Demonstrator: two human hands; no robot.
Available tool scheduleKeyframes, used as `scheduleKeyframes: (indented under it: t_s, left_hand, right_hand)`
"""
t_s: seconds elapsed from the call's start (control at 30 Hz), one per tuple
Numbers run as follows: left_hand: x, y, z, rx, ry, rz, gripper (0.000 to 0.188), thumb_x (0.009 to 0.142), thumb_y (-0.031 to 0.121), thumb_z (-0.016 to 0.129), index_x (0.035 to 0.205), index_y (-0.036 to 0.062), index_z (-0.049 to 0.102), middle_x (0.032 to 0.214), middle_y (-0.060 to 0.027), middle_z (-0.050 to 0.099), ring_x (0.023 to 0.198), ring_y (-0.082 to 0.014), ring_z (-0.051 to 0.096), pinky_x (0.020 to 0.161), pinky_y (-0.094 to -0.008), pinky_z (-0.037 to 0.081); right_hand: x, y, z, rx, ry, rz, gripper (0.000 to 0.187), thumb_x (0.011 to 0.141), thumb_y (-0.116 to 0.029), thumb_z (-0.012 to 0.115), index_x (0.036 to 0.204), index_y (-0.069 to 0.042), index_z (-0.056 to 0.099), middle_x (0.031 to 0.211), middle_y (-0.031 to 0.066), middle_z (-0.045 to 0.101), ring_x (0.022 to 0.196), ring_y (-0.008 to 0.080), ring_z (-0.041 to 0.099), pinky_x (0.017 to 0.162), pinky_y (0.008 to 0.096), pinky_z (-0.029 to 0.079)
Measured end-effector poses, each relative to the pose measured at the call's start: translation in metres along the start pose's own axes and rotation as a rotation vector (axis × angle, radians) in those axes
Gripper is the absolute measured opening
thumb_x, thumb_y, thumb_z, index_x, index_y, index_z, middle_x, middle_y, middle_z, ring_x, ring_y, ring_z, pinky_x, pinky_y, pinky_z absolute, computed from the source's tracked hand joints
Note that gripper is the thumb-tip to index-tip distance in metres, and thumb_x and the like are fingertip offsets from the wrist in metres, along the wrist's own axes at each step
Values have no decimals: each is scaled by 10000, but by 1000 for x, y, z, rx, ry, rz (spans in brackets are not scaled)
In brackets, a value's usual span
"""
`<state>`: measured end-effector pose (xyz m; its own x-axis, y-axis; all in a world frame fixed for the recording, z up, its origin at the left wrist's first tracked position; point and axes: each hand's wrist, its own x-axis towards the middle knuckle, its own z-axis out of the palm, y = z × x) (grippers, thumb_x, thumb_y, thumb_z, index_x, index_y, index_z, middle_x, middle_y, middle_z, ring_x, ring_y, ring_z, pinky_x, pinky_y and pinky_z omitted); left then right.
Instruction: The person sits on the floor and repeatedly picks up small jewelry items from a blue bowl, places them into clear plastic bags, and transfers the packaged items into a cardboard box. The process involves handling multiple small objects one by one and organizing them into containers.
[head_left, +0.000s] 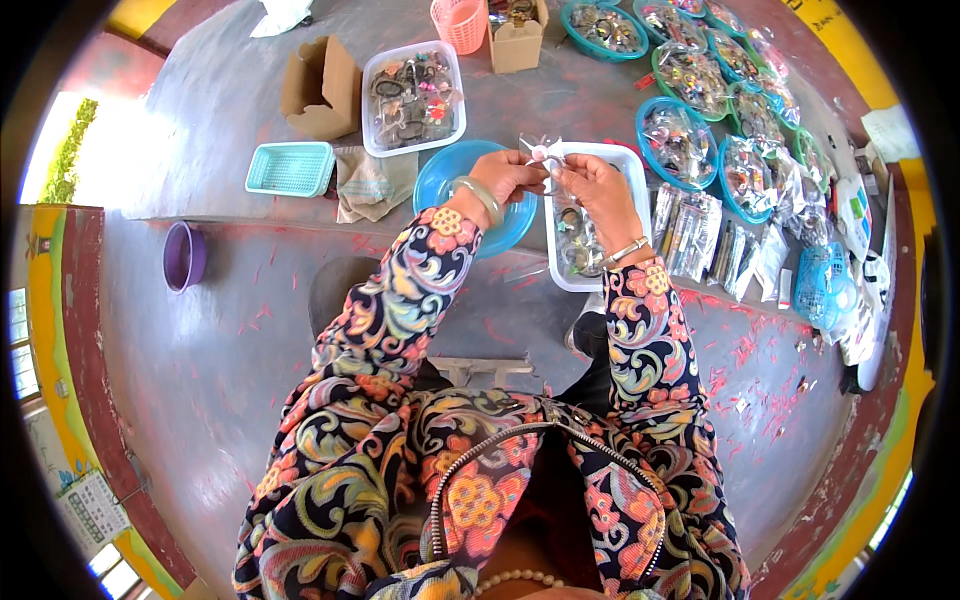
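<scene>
Left hand (510,177) and right hand (603,195) both pinch a little whitish plastic-looking piece (545,152) near the table's (500,110) front edge. Loose fingertips could honestly drop it into the blue basin (514,226) or white tray (643,195).

From here I count two hands (507,177) (601,190), two bracelets (480,200) (627,251), two white trays (420,147) (551,235), two cardboard boxes (342,92) (517,54), one pink basket (461,38), one mint-green basket (290,168), one purple tub (177,256), one translucent blue bowl (434,190) and one cloth (375,188); the packet-filled basins (642,153) come to at least seven, too crowded to number exactly.
</scene>
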<state>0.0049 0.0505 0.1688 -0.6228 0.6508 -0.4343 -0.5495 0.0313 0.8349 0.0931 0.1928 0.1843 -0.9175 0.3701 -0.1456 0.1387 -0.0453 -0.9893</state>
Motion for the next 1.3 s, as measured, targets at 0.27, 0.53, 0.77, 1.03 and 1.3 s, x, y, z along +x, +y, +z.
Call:
scheduleKeyframes:
  t_s: [0.27, 0.53, 0.77, 1.03, 1.3]
  left_hand:
    - [-47, 21, 21, 145, -50, 67, 181, 756, 104, 625, 894, -4, 576, 758, -38, 589, 664, -89, 572, 461, -163, 318]
    - [-51, 32, 17, 59, 33, 47, 205, 804, 194, 607, 930, 33, 586, 799, -7, 583, 644, -39, 534, 419, -146, 306]
    - [-49, 36, 17, 79, 53, 45, 241, 804, 202, 615, 962, 23, 585, 789, 10, 568, 587, -14, 448, 426, -144, 292]
    - [-45, 34, 17, -28, -12, 21, 222, 796, 171, 624, 949, 16, 582, 772, 13, 556, 572, -6, 420, 429, -149, 263]
    - [-39, 30, 8, -52, -21, 42, 195, 784, 132, 633, 929, 10, 587, 802, 0, 579, 576, -12, 426, 462, -147, 284]
  right_hand:
    - [-15, -25, 6, 324, -232, 202, 161, 755, -176, 660, 864, -61, 636, 724, -48, 587, 616, 30, 452, 557, 184, 307]
    - [-7, -18, -3, 309, -178, 222, 179, 746, -125, 650, 889, -20, 631, 722, -18, 597, 621, 39, 478, 563, 182, 337]
    - [-9, -23, 0, 310, -217, 205, 148, 747, -109, 637, 847, 0, 630, 705, 12, 598, 590, 57, 481, 540, 191, 359]
    - [-10, -21, 5, 330, -230, 200, 118, 750, -94, 622, 797, 13, 631, 718, 34, 611, 598, 83, 507, 574, 213, 402]
    - [-9, -25, 6, 21, -219, 103, 126, 748, -131, 650, 749, -9, 619, 664, -15, 572, 604, 57, 488, 560, 197, 374]
